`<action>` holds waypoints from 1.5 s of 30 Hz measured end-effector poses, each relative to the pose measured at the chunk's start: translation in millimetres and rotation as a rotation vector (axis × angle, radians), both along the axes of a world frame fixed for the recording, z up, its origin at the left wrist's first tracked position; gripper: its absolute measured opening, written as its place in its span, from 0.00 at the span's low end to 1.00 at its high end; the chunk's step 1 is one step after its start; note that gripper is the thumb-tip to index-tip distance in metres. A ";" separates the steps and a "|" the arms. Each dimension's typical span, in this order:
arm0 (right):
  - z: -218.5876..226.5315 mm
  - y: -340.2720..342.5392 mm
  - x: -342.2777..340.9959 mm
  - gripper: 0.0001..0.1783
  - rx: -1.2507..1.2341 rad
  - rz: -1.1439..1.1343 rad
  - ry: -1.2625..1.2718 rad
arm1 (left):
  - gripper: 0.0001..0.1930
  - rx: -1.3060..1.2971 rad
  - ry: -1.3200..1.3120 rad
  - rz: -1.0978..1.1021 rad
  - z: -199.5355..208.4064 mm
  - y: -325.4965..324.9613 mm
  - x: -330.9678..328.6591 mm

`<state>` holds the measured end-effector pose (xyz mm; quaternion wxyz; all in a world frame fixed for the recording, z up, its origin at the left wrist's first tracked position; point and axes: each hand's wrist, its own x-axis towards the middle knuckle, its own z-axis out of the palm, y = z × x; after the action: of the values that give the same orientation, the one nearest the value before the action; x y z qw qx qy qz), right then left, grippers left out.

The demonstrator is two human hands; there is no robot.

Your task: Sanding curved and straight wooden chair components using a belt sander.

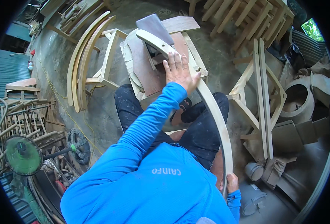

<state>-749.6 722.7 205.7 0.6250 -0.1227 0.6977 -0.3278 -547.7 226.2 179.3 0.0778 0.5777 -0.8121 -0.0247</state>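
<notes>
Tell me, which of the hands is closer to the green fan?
Left. The left hand presses the curved wooden piece up top; the right hand grips its lower end, farther from the green fan.

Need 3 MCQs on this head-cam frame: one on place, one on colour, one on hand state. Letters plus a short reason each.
1. Where does the left hand rest?
A. On the upper part of the curved wooden piece, over the wooden frame
B. On the green fan
C. On the concrete floor

2. What colour is the person's sleeve?
A. Red
B. Blue
C. White

3. What is the right hand doing?
A. Hanging free with nothing in it
B. Holding a hammer
C. Gripping the lower end of the curved wooden piece

Answers:
1 A: the palm lies flat on the curved piece where it crosses the frame.
2 B: the long sleeve is bright blue.
3 C: the fingers close around the piece's lower end, beside the person's side.
</notes>
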 end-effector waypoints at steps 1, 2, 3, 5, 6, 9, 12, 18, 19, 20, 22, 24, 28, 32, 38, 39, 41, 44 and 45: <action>3.5 2.0 1.2 0.36 -0.033 0.019 0.018 | 0.50 -0.020 0.035 -0.012 -2.8 4.8 -2.7; 4.2 -1.1 3.8 0.37 -0.040 0.015 0.022 | 0.50 -0.040 0.071 -0.021 -4.0 4.4 -2.0; 1.9 -3.8 5.7 0.37 -0.037 0.012 0.025 | 0.50 -0.037 0.074 -0.024 -4.9 -0.2 -2.7; -8.8 -17.2 10.1 0.37 -0.043 0.010 0.058 | 0.50 -0.034 0.066 -0.023 -6.1 -23.5 -1.0; -11.7 -33.0 12.2 0.37 -0.041 0.016 0.059 | 0.50 -0.037 0.069 -0.017 -6.1 -38.8 5.0; -17.6 -98.5 25.9 0.35 -0.112 0.088 0.078 | 0.50 -0.043 0.094 -0.004 -8.6 -98.1 25.8; -21.4 -169.4 40.5 0.34 -0.077 0.111 0.016 | 0.51 -0.016 -0.023 0.039 -11.2 -167.6 50.3; -13.2 -313.7 84.3 0.28 -0.145 0.189 -0.056 | 0.52 -0.088 0.002 0.096 -23.2 -318.7 121.5; -8.2 -334.2 92.6 0.26 -0.150 0.170 -0.063 | 0.52 -0.073 0.002 0.100 -21.6 -339.3 127.9; -11.2 -351.3 97.7 0.25 -0.166 0.171 -0.071 | 0.52 -0.055 0.006 0.109 -19.5 -360.4 132.4; -3.5 -394.6 112.2 0.26 -0.216 0.230 -0.084 | 0.53 -0.076 -0.013 0.135 -20.1 -402.8 164.0; -2.1 -417.9 116.3 0.27 -0.228 0.243 -0.088 | 0.53 -0.072 0.004 0.147 -17.0 -423.7 176.9; -7.0 -418.8 110.7 0.30 -0.240 0.269 -0.078 | 0.52 -0.078 0.032 0.166 -18.7 -420.4 176.1; -7.6 -365.4 93.8 0.30 -0.204 0.239 -0.076 | 0.54 -0.051 0.079 0.135 -26.8 -362.7 154.5; -6.7 -223.8 53.3 0.28 -0.061 0.163 -0.004 | 0.54 -0.041 0.001 0.096 -14.7 -204.6 106.5; -11.2 -194.1 43.1 0.29 -0.059 0.157 0.004 | 0.54 -0.056 0.004 0.074 -13.1 -176.6 95.9; -4.5 -142.1 29.7 0.28 -0.128 0.111 0.046 | 0.54 0.001 -0.029 -0.028 9.9 -118.3 79.0; -15.1 -69.4 -3.6 0.20 -0.424 0.279 0.634 | 0.50 0.094 -0.008 -0.466 63.9 -50.9 73.0; 48.5 -83.7 3.6 0.20 -0.183 0.241 0.563 | 0.50 0.091 -0.014 -0.472 80.7 -37.9 69.6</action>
<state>-746.0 639.1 254.2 0.4281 -0.3460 0.7913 -0.2660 -478.1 188.3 260.0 0.0381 0.3748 -0.9233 -0.0745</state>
